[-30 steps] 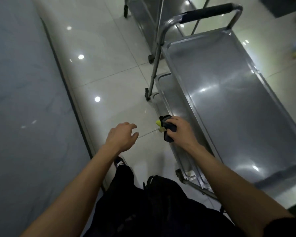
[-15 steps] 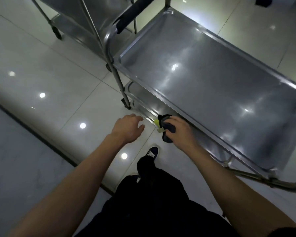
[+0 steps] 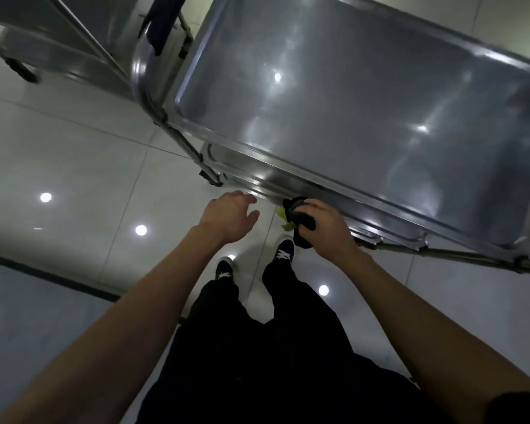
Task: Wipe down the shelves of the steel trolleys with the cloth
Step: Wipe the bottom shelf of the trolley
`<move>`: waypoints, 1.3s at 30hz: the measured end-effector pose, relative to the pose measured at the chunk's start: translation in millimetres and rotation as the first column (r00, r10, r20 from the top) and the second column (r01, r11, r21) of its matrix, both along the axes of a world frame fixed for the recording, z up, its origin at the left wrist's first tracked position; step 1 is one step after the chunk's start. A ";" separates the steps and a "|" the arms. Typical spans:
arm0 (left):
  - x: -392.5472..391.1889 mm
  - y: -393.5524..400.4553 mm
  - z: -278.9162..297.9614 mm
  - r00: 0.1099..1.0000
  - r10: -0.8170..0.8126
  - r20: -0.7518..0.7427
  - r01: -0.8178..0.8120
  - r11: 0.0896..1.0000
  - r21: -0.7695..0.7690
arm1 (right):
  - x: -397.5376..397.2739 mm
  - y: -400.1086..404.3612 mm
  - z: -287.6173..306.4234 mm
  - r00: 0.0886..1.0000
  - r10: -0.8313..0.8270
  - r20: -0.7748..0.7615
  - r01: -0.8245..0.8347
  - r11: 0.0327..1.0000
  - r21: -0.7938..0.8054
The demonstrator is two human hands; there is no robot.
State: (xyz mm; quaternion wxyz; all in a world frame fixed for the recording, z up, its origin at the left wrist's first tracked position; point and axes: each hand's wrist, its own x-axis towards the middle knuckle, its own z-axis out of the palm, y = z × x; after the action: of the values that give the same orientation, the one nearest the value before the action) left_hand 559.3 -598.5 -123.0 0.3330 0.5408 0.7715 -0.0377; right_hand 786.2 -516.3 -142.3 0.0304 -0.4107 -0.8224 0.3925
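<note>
Right hand grips a dark cloth beside the steel trolley shelf edge; left hand hangs relaxed, empty, over glossy tiled floor.

An institutional service room: steel trolleys on glossy tiled floor.
</note>
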 end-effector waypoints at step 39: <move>-54.6 106.3 -349.5 0.950 -0.247 -0.190 0.310 0.803 0.509 | -47.9 78.3 -350.8 0.828 -0.471 -0.304 0.559 0.651 0.513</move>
State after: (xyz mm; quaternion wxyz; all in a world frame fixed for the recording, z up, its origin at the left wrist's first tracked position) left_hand 504.7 -492.2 -472.5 0.1158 0.7161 0.6813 0.0981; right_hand 738.3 -438.0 -493.1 0.3239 -0.5683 -0.7460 0.1248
